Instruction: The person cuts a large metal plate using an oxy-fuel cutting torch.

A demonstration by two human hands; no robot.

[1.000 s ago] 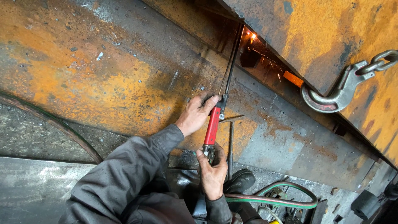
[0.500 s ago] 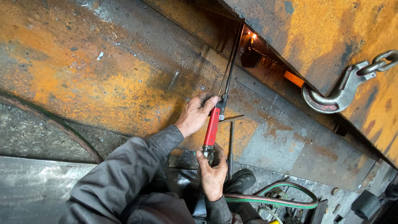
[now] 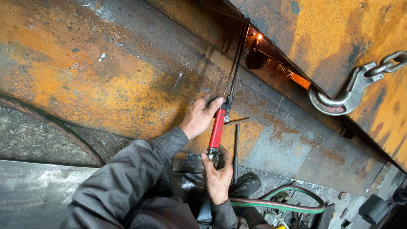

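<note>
The big rusty orange steel plate [image 3: 106, 80] fills most of my view, sloping under a second rust-stained steel slab [image 3: 322, 38] that hangs from a heavy grey forged lifting hook [image 3: 343, 95] on a chain. Between the two runs a dark seam, and there my long red-handled cutting torch [image 3: 218, 127] is at work. Compared with a second ago almost nothing has shifted: hands, torch and hook sit where they were, and the sparks glow at the same spot in the seam, so I judge the cut is being held in one place rather than travelled along.

The torch's long axis runs steeply from near my body up and slightly right, its thin black tubes pointing its tip [image 3: 254, 40] into the gap, where it glows orange.

My left hand [image 3: 200, 116] is closed around the top of the red handle. My right hand [image 3: 218, 178] grips the valve end below, fingers curled shut. The green and red hoses [image 3: 292, 203] loop away near my dark boot [image 3: 246, 184].
</note>
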